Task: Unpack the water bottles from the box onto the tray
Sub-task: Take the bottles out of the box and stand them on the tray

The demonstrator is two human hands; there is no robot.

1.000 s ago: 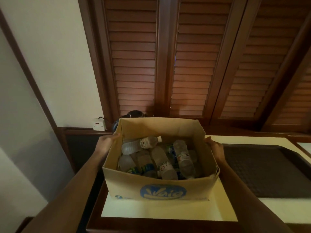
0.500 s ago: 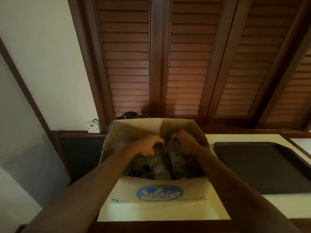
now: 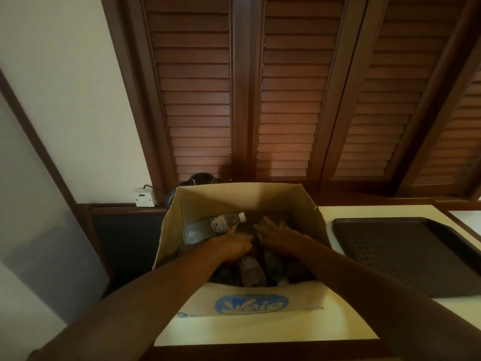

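Ahead of me: dark wooden louvred shutters, slats closed, filling the wall. To their left, a pale wall with a dark wood trim strip running diagonally. White socket box on the ledge, black cable attached. Dark rounded object beside it, unidentifiable. Cream tabletop, dark wood edging.

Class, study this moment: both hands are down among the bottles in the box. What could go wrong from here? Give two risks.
1. The bottles lie jumbled in dim light, so either hand's grip may slip or snag a neighbouring one; the left hand and right hand crowd each other.
2. The box sits near the table's left edge; a hard tug could shift it away from the tray.
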